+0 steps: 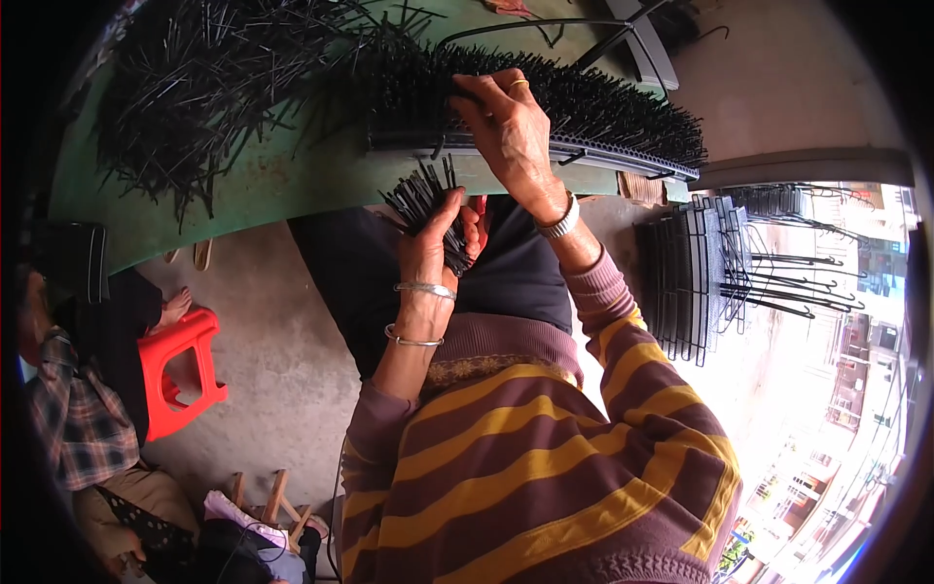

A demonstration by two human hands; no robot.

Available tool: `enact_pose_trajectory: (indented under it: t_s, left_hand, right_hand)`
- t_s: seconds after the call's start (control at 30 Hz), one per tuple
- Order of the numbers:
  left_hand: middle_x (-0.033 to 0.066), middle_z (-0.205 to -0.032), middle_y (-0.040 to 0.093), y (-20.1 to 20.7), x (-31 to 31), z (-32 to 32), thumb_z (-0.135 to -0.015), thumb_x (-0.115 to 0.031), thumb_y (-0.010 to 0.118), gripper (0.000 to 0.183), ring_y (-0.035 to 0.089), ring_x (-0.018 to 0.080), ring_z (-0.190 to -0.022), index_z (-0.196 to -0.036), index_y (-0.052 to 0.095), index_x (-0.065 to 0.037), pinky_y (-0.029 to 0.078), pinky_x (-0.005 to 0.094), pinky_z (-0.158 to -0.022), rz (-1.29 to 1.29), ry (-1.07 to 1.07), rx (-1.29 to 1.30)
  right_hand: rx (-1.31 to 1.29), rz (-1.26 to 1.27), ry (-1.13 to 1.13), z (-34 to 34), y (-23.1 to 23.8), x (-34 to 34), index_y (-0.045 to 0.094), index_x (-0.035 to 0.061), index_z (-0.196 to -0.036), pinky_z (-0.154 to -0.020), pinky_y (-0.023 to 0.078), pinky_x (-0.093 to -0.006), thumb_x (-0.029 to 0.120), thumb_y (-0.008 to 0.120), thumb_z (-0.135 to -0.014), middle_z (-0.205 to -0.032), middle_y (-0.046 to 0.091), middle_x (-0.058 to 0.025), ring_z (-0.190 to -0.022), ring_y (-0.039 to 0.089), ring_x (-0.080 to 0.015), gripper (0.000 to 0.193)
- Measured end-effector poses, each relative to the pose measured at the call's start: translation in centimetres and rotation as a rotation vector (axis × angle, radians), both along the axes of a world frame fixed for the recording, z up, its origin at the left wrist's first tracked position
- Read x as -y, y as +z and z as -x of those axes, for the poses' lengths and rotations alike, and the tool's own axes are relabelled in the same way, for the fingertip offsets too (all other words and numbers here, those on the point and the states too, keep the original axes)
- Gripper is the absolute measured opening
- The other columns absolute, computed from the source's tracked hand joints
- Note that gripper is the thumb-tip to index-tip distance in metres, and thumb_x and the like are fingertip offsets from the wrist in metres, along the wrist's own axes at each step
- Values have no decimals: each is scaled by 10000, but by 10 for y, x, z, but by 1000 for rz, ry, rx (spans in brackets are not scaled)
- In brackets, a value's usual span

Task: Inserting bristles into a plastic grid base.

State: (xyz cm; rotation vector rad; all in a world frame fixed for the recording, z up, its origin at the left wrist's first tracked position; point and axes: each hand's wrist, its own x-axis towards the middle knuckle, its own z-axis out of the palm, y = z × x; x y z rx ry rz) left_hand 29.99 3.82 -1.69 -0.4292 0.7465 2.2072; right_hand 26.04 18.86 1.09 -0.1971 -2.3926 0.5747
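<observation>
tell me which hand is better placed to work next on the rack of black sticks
Probably the right hand: its fingertips are at the rack, while the left hand holds a bundle of black sticks nearer the body.

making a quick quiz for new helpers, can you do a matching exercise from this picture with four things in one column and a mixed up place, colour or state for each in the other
Things:
1. left hand
2. right hand
3. plastic stool
4. loose heap of thin black sticks

Places, colours or states:
A. red
B. at the long black rack packed with thin black pieces
C. spread over the left part of the green table
D. gripping a bundle of thin black sticks

Right pairs: 1-D, 2-B, 3-A, 4-C
</observation>
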Motion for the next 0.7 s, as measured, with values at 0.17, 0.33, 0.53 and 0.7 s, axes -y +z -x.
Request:
enact_pose_trajectory:
  t_s: [0.17, 0.33, 0.53, 0.7]
  left_hand:
    - [46, -632, 603, -2, -1, -1, -835, -185, 693, 206, 520, 127, -467, -806, 647, 14, 391, 244, -420, -9, -26, 7]
    - [47, -672, 610, -5, 2, 0, -843, -188, 685, 185, 532, 127, -496, -888, 653, -12, 398, 248, -429, -18, 0, 43]
    - [52, -685, 613, -1, 1, 1, -841, -166, 684, 153, 532, 134, -501, -896, 653, -26, 403, 255, -425, 16, -9, 38]
    - [65, -675, 609, -1, -2, -1, -821, -142, 700, 138, 532, 146, -496, -867, 648, -22, 403, 259, -417, 35, -19, 49]
  right_hand:
    - [-10, -74, 85, 14, 3, 0, 690, 156, -940, -608, 498, -290, 147, 689, -800, -884, 596, -49, -707, 618, -206, 140]
    - [-32, -75, 70, 6, 0, -1, 693, 148, -895, -585, 490, -314, 129, 702, -780, -852, 588, -43, -701, 603, -206, 117]
    - [-95, -181, 108, 3, 0, 1, 710, 145, -841, -576, 480, -327, 126, 730, -735, -786, 576, -27, -687, 593, -215, 110]
    - [-8, -269, 56, 9, -4, -2, 711, 156, -872, -610, 486, -346, 154, 728, -746, -822, 569, -55, -727, 601, -238, 127]
